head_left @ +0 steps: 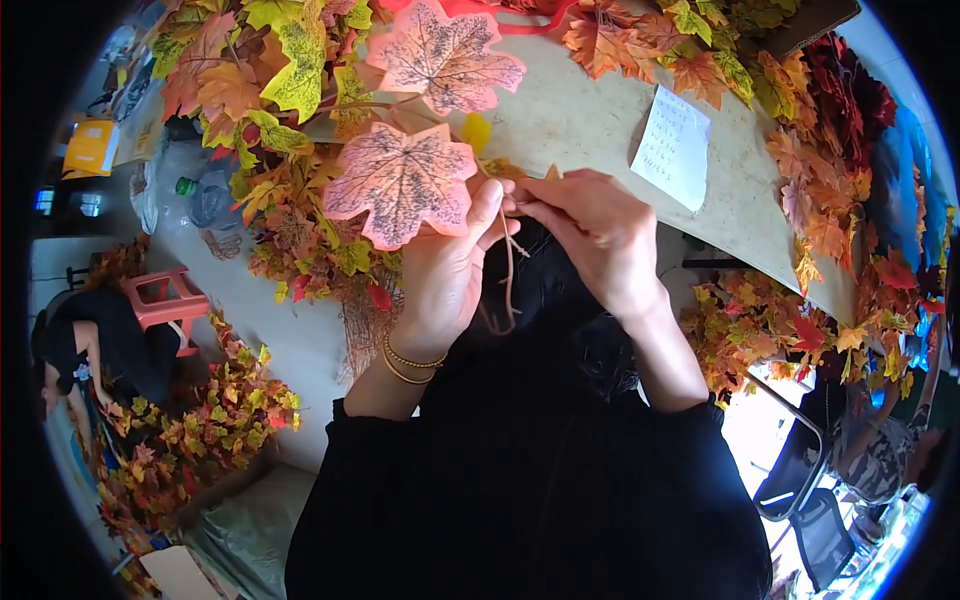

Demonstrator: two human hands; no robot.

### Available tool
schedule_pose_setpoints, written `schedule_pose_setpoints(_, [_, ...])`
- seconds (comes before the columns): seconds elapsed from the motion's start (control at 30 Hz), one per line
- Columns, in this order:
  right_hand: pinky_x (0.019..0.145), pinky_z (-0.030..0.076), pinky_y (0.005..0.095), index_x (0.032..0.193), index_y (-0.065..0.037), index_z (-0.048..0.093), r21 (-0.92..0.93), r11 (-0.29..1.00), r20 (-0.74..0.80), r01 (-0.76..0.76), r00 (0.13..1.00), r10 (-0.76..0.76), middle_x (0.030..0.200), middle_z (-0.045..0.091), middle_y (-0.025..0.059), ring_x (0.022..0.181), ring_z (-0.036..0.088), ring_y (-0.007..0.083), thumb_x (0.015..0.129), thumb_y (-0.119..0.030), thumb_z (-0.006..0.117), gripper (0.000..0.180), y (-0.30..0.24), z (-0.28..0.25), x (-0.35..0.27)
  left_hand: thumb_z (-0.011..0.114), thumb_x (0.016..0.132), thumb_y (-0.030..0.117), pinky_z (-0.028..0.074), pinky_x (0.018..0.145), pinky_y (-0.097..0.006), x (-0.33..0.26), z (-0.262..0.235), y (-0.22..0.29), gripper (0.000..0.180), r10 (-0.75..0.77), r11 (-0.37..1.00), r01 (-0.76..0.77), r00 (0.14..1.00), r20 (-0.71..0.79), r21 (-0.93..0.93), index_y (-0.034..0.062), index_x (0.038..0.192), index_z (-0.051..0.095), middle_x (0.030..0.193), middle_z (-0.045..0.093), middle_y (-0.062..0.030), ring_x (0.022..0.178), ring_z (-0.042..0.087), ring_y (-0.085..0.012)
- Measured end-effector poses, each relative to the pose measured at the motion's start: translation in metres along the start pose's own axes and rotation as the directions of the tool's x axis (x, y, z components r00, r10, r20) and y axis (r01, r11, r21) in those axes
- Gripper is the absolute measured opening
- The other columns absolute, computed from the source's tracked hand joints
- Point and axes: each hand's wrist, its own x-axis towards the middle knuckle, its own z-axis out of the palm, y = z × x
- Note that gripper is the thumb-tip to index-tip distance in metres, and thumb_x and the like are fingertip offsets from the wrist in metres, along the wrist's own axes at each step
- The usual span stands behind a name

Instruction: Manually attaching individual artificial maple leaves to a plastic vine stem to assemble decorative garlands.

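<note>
My left hand point(447, 262), with gold bracelets at the wrist, is closed in a pinch on the thin brown stem point(508, 268) of an artificial maple leaf spray. Its large pink leaf point(402, 188), speckled dark, lies in front of the left fingers and partly hides them. Another pink leaf point(447, 58) spreads farther away, over the table. My right hand point(605, 235) meets the left one with thumb and fingers pinched together at the same stem. Exactly what the right fingertips grip is partly covered. The stem's loose end hangs below both hands.
The pale table point(560, 110) carries a handwritten paper sheet point(672, 148) and heaped autumn leaf garlands point(820, 180). More garlands point(225, 410) lie on the floor at left, near a red stool point(168, 300) and a person in black point(100, 345). A chair point(800, 450) stands at lower right.
</note>
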Motion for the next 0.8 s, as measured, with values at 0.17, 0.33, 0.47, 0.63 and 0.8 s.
schedule_pose_setpoints(0.17, [0.065, 0.045, 0.0266, 0.084, 0.002, 0.066, 0.172, 0.981, 0.015, -0.090, 0.996, 0.089, 0.070, 0.064, 0.0068, 0.060, 0.057, 0.0150, 0.073, -0.005, 0.068, 0.013, -0.006, -0.006, -0.008, 0.057, 0.086, 0.009, 0.045, 0.073, -0.026, -0.003, 0.003, 0.001, 0.016, 0.095, 0.986, -0.097, 0.995, 0.022, 0.134, 0.0016, 0.099, 0.054, 0.093, 0.058, -0.0068, 0.085, 0.054, -0.0110])
schedule_pose_setpoints(0.33, [0.067, 0.045, 0.0266, 0.079, -0.005, 0.066, 0.097, 0.995, -0.047, -0.016, 0.999, 0.021, 0.068, 0.063, 0.0046, 0.057, 0.058, 0.0171, 0.069, -0.014, 0.071, 0.014, -0.010, -0.010, -0.007, 0.055, 0.087, 0.011, 0.043, 0.074, -0.025, -0.007, 0.006, 0.001, 0.016, 0.192, 0.947, -0.206, 0.978, 0.081, 0.245, -0.0008, 0.096, 0.057, 0.090, 0.058, -0.0050, 0.083, 0.053, -0.0114])
schedule_pose_setpoints(0.47, [0.066, 0.043, 0.0255, 0.079, -0.006, 0.066, 0.051, 0.999, -0.031, 0.017, 0.999, -0.016, 0.070, 0.064, 0.0027, 0.058, 0.057, 0.0157, 0.069, -0.014, 0.070, 0.013, -0.013, -0.013, -0.007, 0.056, 0.087, 0.012, 0.042, 0.074, -0.024, -0.008, 0.007, 0.002, 0.016, 0.206, 0.919, -0.214, 0.977, 0.060, 0.330, -0.0013, 0.094, 0.060, 0.088, 0.058, -0.0041, 0.082, 0.053, -0.0108])
schedule_pose_setpoints(0.63, [0.067, 0.041, 0.0249, 0.079, -0.007, 0.066, 0.054, 0.998, -0.023, 0.033, 0.999, -0.032, 0.072, 0.064, 0.0012, 0.060, 0.057, 0.0149, 0.070, -0.014, 0.070, 0.012, -0.014, -0.014, -0.007, 0.056, 0.086, 0.011, 0.042, 0.075, -0.024, -0.010, 0.010, 0.001, 0.014, 0.219, 0.909, -0.232, 0.973, 0.077, 0.345, -0.0011, 0.093, 0.059, 0.088, 0.058, -0.0040, 0.082, 0.053, -0.0107])
schedule_pose_setpoints(0.8, [0.067, 0.039, 0.0254, 0.081, -0.002, 0.067, 0.088, 0.995, -0.016, 0.045, 0.999, -0.043, 0.065, 0.063, 0.0029, 0.053, 0.051, 0.0110, 0.072, -0.010, 0.069, 0.011, -0.016, -0.015, -0.005, 0.057, 0.085, 0.009, 0.043, 0.075, -0.024, -0.011, 0.008, -0.002, 0.013, 0.249, 0.897, -0.253, 0.967, 0.058, 0.364, -0.0006, 0.093, 0.059, 0.088, 0.058, -0.0041, 0.081, 0.053, -0.0111])
